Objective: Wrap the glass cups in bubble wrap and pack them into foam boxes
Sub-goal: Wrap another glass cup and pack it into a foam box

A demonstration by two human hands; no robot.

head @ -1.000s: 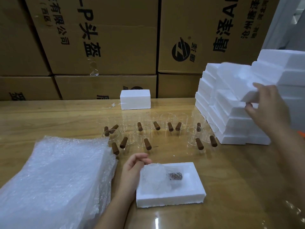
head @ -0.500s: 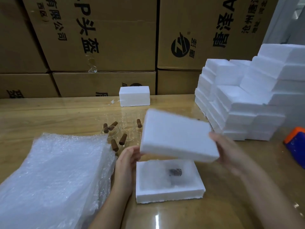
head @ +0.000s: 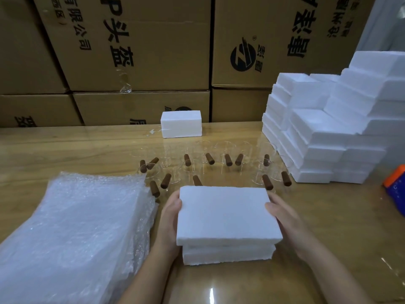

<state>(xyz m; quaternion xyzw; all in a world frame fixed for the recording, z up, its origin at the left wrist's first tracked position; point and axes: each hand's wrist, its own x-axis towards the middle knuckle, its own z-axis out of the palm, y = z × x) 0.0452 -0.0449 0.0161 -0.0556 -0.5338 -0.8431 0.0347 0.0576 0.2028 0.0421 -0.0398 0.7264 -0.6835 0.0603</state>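
Foam lid caps foam box, contents hidden, long axis 9 to 3 o'clock; left hand and right hand clasp its ends, grip curled round them.

Twelve glass cups, counted by their brown handles, stand on the worktop. Two hands, the left hand and the right hand, flank two foam pieces lying one on the other at the near edge, and one foam box sits at the far edge. There is one pile of bubble wrap with too many sheets to count, one foam stack also too many to count, six cartons and one orange-and-blue object.
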